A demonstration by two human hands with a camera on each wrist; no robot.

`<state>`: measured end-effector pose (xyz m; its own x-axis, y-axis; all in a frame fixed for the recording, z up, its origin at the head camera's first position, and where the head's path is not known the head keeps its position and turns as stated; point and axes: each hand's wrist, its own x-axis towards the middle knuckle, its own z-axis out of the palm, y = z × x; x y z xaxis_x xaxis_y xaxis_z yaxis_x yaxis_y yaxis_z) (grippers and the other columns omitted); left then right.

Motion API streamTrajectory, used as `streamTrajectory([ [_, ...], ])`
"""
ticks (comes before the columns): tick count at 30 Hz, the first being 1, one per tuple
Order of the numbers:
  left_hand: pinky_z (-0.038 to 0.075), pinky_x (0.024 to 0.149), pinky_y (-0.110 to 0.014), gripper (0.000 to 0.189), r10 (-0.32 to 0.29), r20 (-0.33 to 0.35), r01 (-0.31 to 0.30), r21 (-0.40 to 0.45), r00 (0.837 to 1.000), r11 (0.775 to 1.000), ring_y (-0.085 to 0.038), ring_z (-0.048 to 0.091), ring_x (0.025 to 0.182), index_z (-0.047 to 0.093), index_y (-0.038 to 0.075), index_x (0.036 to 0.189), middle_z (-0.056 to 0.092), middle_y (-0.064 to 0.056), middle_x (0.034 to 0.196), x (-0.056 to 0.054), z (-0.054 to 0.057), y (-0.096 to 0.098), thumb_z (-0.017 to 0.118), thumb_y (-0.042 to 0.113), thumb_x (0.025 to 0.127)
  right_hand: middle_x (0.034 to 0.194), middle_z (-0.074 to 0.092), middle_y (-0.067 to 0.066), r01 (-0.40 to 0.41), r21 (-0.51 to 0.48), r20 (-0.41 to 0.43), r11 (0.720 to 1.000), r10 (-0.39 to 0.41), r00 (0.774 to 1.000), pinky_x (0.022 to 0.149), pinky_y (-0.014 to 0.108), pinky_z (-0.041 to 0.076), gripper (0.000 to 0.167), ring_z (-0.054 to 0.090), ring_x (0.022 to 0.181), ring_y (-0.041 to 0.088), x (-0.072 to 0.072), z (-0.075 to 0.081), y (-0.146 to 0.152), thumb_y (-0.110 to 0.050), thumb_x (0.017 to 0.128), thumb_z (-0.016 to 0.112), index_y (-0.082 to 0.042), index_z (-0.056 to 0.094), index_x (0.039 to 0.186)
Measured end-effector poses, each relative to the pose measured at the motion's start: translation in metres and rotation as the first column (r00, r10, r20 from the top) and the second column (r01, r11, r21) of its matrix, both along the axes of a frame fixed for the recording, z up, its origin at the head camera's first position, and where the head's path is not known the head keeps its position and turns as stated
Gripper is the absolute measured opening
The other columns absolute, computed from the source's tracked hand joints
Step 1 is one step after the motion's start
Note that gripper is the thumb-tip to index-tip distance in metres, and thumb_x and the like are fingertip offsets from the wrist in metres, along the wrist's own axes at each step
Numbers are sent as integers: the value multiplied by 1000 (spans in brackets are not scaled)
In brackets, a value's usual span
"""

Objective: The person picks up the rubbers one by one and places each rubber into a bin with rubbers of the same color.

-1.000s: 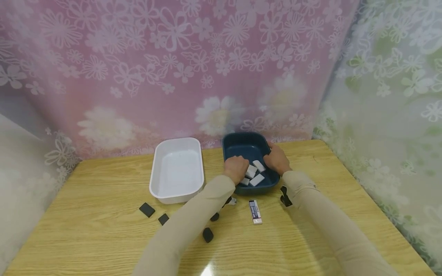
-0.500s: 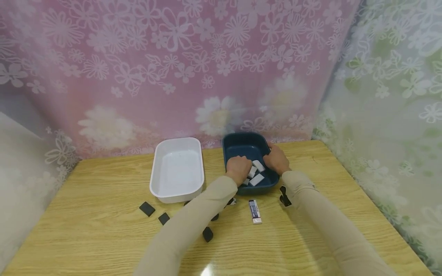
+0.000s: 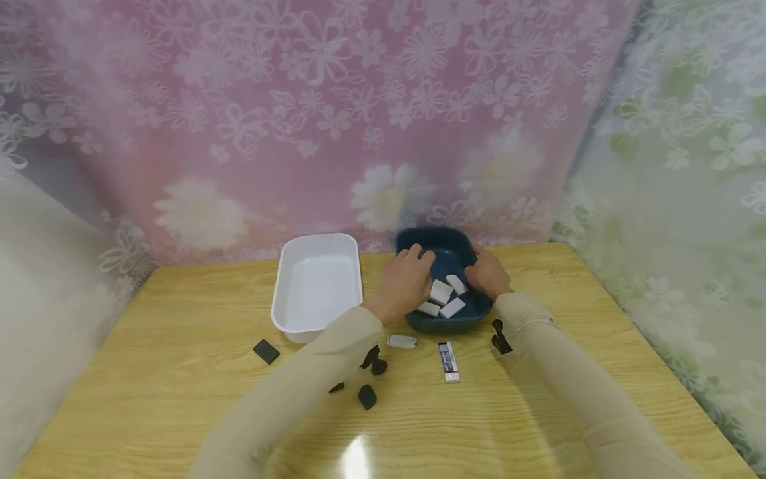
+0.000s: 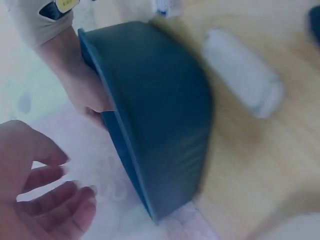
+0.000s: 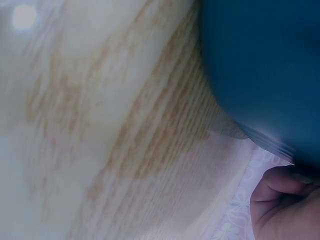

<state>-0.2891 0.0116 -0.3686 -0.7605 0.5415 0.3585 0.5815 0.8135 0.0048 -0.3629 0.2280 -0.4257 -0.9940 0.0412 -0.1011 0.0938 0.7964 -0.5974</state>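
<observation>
My left hand (image 3: 402, 283) hovers over the left rim of a dark blue basin (image 3: 423, 234), fingers loosely bent. In the left wrist view that left hand (image 4: 47, 190) has nothing between thumb and fingers. Several white erasers (image 3: 453, 308) lie at the near end inside the basin. My right hand (image 3: 489, 273) grips the basin's right rim, thumb on the inner side. The right wrist view has the curled right hand (image 5: 287, 205) at the basin's edge (image 5: 260, 75).
Left of the basin stands a white basin (image 3: 317, 286). A sleeved eraser (image 3: 448, 361) and a white block (image 3: 401, 341) lie in front of the blue one. Black pieces, among them a flat one (image 3: 266, 351) and a rounded one (image 3: 368, 396), are spread on the wooden table (image 3: 443, 432).
My left hand has come up off the white erasers, its fist loosening, and shifted back over the left rim. The right hand keeps its grip. The head view has swung slightly left.
</observation>
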Motion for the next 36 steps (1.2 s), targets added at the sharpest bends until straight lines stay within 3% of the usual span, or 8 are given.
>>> streamTrajectory([
  [3, 45, 58, -26, 20, -26, 9, 25, 66, 1000, 998, -18, 48, 71, 52, 4, 110, 49, -9, 96, 7, -5, -14, 56, 13, 92, 147, 34, 24, -1, -4, 14, 1000, 1, 1000, 84, 55, 44, 69, 45, 121, 42, 0, -1, 0, -9, 86, 41, -8, 20, 152],
  [6, 41, 54, -26, 21, -35, 62, 26, 126, 997, 992, -17, 44, 69, 48, 3, 105, 44, -8, 91, 16, -13, -25, 59, 9, 89, 146, 34, 25, -3, -4, 11, 1000, 3, 1000, 87, 57, 43, 69, 43, 123, 43, 0, -1, 1, -9, 87, 41, -8, 19, 152],
  [9, 39, 54, -26, 13, -54, 113, 39, 135, 992, 990, -15, 44, 68, 51, 7, 97, 45, -3, 85, 26, -21, -34, 60, 9, 87, 146, 34, 26, -4, -1, 9, 1000, 4, 1000, 87, 59, 42, 69, 42, 123, 45, 2, -1, 2, -9, 87, 40, -7, 18, 152],
  [14, 42, 55, -25, 5, -98, 191, 95, 25, 977, 995, -11, 52, 67, 57, 15, 85, 52, 3, 78, 41, -36, -42, 61, 13, 86, 145, 34, 27, -5, 3, 14, 1000, 5, 1000, 80, 55, 45, 68, 48, 115, 44, 3, 1, 2, -10, 87, 40, -7, 18, 152],
  [18, 49, 65, -28, 11, -75, 242, 95, -72, 967, 993, -13, 61, 82, 66, 16, 97, 61, 3, 93, 49, -46, -43, 66, 21, 88, 145, 34, 27, -9, 5, 4, 1000, 9, 1000, 78, 55, 43, 69, 49, 113, 44, 2, 2, -1, -9, 87, 40, -6, 18, 152],
  [22, 50, 72, -29, 17, -89, 248, 123, -124, 965, 985, -15, 62, 90, 69, 14, 105, 64, 0, 101, 49, -54, -40, 67, 21, 89, 146, 33, 27, -12, -4, 11, 1000, 12, 1000, 88, 62, 39, 69, 42, 122, 47, 1, 3, -1, -9, 87, 40, -6, 18, 152],
  [29, 51, 73, -28, 10, -99, 227, 140, -171, 969, 975, -14, 62, 87, 72, 13, 95, 65, 1, 94, 44, -59, -34, 65, 10, 90, 146, 33, 27, 10, -6, 16, 1000, -9, 1000, 91, 64, 35, 67, 40, 124, 47, 1, 3, 1, -10, 89, 41, -6, 19, 152],
  [36, 51, 74, -30, 8, -99, 292, 148, -153, 951, 977, -19, 62, 87, 70, 10, 94, 63, -4, 92, 40, -58, -34, 66, 7, 88, 146, 34, 26, -12, 1, -1, 1000, 12, 1000, 89, 61, 40, 67, 41, 124, 44, 0, 1, 1, -9, 89, 43, -4, 20, 151],
])
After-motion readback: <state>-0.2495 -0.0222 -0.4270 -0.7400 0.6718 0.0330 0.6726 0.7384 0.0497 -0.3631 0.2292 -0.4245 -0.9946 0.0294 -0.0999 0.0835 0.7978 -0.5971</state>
